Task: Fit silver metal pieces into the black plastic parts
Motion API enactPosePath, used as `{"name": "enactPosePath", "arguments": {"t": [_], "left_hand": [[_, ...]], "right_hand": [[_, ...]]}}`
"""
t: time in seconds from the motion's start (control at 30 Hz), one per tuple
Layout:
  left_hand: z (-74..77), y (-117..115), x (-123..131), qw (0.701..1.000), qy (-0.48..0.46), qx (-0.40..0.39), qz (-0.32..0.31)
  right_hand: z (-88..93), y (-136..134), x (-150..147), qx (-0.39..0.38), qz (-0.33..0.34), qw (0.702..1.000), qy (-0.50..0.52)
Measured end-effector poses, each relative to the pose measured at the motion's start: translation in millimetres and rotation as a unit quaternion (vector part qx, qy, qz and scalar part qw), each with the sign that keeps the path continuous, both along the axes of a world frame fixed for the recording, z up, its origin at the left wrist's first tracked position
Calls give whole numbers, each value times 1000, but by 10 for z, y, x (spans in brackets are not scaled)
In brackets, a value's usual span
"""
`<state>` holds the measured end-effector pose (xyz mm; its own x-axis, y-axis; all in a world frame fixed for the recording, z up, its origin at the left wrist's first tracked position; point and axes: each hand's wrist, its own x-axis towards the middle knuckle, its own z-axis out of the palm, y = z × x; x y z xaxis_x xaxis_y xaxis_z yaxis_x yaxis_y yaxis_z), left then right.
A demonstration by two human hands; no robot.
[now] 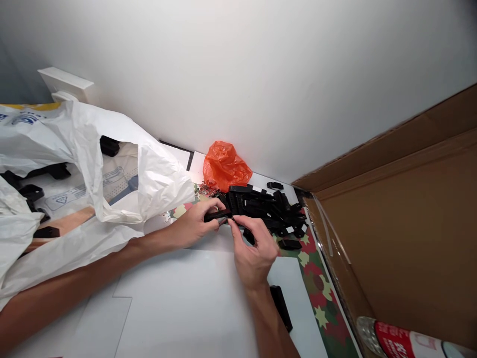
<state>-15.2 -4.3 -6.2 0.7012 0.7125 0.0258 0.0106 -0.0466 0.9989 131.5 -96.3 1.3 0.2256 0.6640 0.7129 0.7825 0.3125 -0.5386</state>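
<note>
White plastic bag (122,169) lies open at left, blue print on it, a few black pieces (110,145) inside. Orange bag (225,166) sits crumpled at the back against the white wall (261,74). Cardboard box (410,223) at right, flap open, clear tape strips along its inner edge. Patterned cloth (320,288), red and green with pale stars, runs just beside the box. White sheet (186,298) covers the surface. Bottle (395,340) with red label at bottom right. White fitting (67,84) on wall, upper left.
</note>
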Motion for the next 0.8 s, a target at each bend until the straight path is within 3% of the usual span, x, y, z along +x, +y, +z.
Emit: {"name": "enactPosePath", "arguments": {"t": [0.37, 0.8], "left_hand": [[30, -4, -26, 999, 12, 43, 20], [23, -13, -44, 999, 9, 34, 19]], "right_hand": [[-46, 9, 13, -96, 14, 986, 132], [-54, 18, -39, -29, -43, 999, 6]]}}
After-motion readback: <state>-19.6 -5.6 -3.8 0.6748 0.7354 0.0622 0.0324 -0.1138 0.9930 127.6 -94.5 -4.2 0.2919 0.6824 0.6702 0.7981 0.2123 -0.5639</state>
